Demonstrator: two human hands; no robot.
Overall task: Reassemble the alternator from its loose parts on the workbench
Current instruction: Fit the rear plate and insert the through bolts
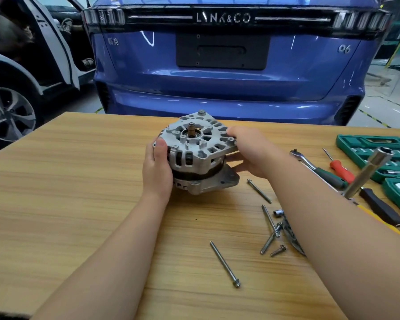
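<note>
Wood-grain workbench [79, 192] held an alternator and loose hardware.
The alternator [194, 158] sat mid-bench, shaft end up. Just right of it lay a long bolt [259, 191]; a second long bolt [225, 264] lay nearer the front edge. A cluster of bolts and screws [271, 229] lay beside a small socket [278, 212]. Far right lay a ratchet [319, 168], a red-handled screwdriver [341, 168], a black-handled tool [379, 207] and green socket cases [379, 151].
</note>
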